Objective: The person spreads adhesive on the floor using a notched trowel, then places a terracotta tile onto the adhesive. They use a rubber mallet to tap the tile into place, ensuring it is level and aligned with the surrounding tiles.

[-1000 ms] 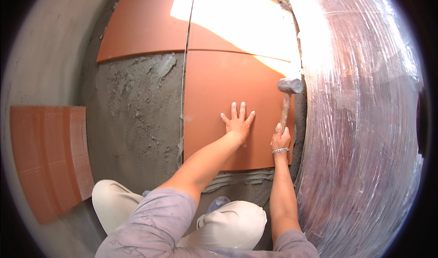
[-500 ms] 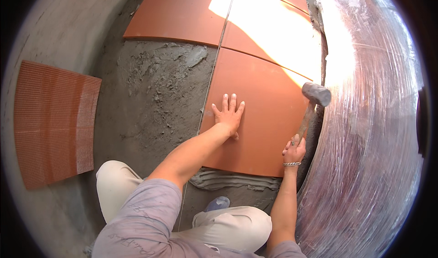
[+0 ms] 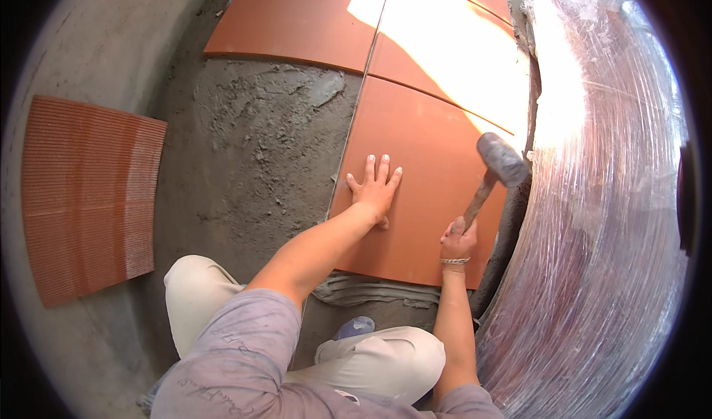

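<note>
My left hand point(image 3: 373, 193) rests spread on a terracotta tile point(image 3: 426, 182) that lies on a mortar bed point(image 3: 267, 144). A thin string runs along the tile's left edge. My right hand point(image 3: 460, 239) grips the wooden handle of a mallet point(image 3: 500, 159), whose dark head is over the tile's right side. Beyond that tile are further laid tiles point(image 3: 289, 18), partly in bright sunlight. Ridged mortar point(image 3: 371, 291) shows along the near edge of the tile under my hands.
A loose tile point(image 3: 89, 196), ribbed side showing, leans at the left against a grey plastered wall point(image 3: 104, 33). A large plastic-wrapped bundle point(image 3: 586, 233) borders the right side. My bent knees point(image 3: 393, 360) are at the lower edge.
The view has turned slightly. My left hand stays spread on the tile, now nearer its left edge; the mallet and my right hand shifted right, then slightly back left, the head now tilted differently.
</note>
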Tool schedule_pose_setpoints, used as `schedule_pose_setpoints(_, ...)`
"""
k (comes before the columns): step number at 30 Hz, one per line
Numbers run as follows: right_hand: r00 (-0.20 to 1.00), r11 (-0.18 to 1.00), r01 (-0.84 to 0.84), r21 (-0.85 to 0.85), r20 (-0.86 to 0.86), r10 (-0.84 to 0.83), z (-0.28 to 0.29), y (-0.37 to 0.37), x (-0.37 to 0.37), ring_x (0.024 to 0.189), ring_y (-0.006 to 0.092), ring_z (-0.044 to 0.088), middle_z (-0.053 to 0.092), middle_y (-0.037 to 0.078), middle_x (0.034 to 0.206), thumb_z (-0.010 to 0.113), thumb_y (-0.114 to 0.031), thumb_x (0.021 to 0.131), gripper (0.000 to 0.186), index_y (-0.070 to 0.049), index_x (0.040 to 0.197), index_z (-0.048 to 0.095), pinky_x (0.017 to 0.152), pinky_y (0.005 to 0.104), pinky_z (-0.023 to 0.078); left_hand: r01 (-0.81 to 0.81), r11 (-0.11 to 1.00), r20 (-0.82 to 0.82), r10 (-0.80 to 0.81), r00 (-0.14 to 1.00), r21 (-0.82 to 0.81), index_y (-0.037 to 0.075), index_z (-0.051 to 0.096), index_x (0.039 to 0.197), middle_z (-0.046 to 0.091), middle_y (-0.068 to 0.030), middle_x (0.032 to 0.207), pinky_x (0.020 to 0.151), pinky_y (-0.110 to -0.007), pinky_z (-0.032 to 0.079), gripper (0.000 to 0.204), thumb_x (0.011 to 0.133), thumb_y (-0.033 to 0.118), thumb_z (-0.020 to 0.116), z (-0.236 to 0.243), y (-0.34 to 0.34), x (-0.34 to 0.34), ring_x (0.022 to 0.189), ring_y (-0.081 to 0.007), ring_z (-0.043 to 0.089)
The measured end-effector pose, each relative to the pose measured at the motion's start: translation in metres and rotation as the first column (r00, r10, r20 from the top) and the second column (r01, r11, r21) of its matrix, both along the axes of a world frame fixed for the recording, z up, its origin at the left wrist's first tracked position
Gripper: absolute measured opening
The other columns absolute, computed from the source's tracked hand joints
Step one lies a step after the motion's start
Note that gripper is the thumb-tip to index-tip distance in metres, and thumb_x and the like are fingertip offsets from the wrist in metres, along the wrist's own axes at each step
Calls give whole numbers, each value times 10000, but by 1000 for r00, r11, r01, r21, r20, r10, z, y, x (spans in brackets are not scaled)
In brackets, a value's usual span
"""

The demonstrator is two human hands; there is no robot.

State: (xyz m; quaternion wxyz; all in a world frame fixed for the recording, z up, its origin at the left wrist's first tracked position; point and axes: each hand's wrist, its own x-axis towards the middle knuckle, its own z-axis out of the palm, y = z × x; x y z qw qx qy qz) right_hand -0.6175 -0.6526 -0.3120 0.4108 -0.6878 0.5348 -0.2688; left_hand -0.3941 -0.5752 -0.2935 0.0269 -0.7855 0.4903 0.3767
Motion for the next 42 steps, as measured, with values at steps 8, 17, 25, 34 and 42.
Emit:
schedule_pose_setpoints(8,994,990,10,142,-109,6,-9,-11,14,629,300,627,581,140,623,531,-459,978,456,-14,883,569,602,423,488,-7,1000,-15,7,1000,8,243,112,1569,-41,-117,1637,1066,-745,246,1328,542,302,951,1,1,-1,1493,-410,-41)
schedule_pose_setpoints(17,966,996,-59,-67,-257,40,-1,16,13,703,390,654,640,194,713,536,-434,978,428,-12,948,601,631,460,493,6,1000,12,-6,1000,16,245,94,1571,-44,-110,1637,1070,-739,247,1331,552,352,942,-3,0,0,1494,-406,-44)
schedule_pose_setpoints(25,939,998,-7,69,-342,31,-17,36,-33,722,404,657,633,203,714,536,-417,979,415,-7,934,580,637,458,492,21,1000,31,-22,999,18,237,86,1572,-41,-114,1637,1065,-734,258,1352,536,377,943,-7,0,-1,1491,-416,-37)
schedule_pose_setpoints(34,873,985,15,169,-482,69,-30,47,-72,699,332,651,634,197,721,555,-382,975,414,29,931,581,652,456,499,14,1000,15,-15,1000,19,244,90,1572,-53,-98,1641,1061,-745,247,1362,524,384,948,-5,2,1,1495,-406,-45)
schedule_pose_setpoints(42,943,915,178,361,-330,-53,-29,56,-60,348,156,472,457,32,514,517,-366,1005,363,-51,829,472,310,320,365,-28,999,-7,27,1000,-26,252,113,1571,-39,-88,1644,1072,-735,237,1362,507,345,959,-10,6,1,1499,-391,-28)
